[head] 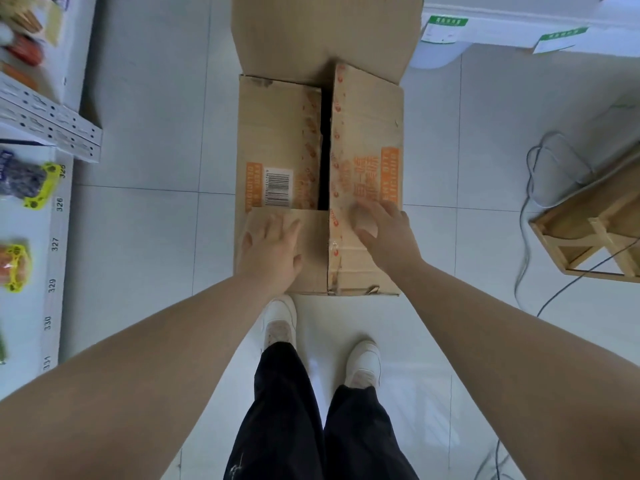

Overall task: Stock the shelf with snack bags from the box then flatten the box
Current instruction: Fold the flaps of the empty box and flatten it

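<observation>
A brown cardboard box [277, 140] with orange print and a barcode label stands on the white tiled floor in front of my feet. Its two long top flaps are folded down with a dark gap between them, and the far flap stands open. My left hand [272, 245] lies flat, fingers spread, on the near short flap. My right hand [388, 233] presses palm-down on the right long flap. The white shelf [52, 216] runs along the left edge, with snack bags [24, 183] hanging on yellow clips. The box's inside is hidden.
A perforated white shelf bracket [52, 126] juts out at the upper left. A wooden crate [595, 230] sits at the right with grey cables [530, 216] trailing over the floor. White fixtures with green-edged labels [446, 27] stand behind the box. My white shoes [280, 320] are near the box.
</observation>
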